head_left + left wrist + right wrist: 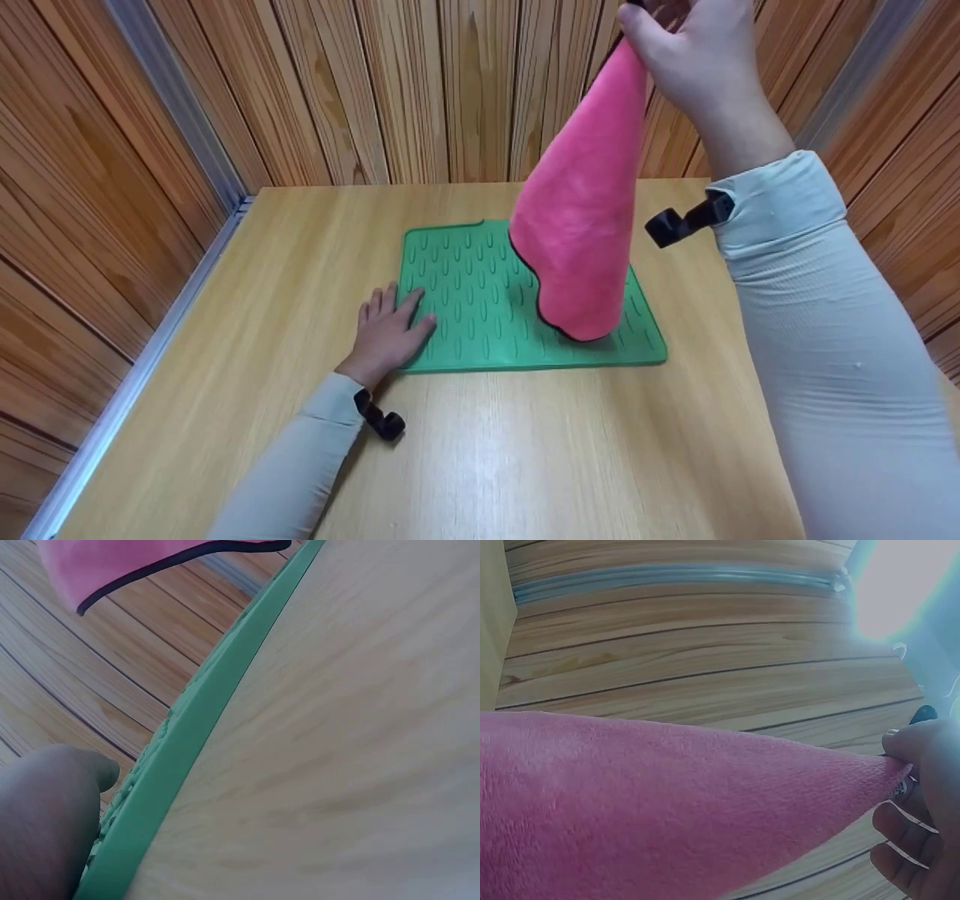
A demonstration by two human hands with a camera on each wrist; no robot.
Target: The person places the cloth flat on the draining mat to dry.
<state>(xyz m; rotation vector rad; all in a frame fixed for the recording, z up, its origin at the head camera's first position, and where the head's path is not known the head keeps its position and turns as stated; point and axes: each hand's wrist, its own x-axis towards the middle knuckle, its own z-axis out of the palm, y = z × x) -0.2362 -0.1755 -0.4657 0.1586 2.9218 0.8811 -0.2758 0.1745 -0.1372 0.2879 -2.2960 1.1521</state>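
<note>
My right hand (701, 60) is raised high at the top of the head view, pinching a pink cloth (581, 217) by one corner. The cloth hangs down folded on itself, with dark trim along its edge. Its lower end overlaps a green ridged mat (480, 322) in this view. Seen from the right wrist, thumb and fingers (911, 742) meet at the narrow corner of the plush fabric. Fingers spread, my left hand (386, 334) rests flat at the mat's left edge, its thumb (94, 769) over the rim.
Under the mat is a light wooden table (480, 450). Wood-plank walls (472, 90) stand behind it and at both sides, with metal strips (180, 97) in the corners. A black wrist camera (382, 420) sticks out from the left cuff, another (679, 225) from the right.
</note>
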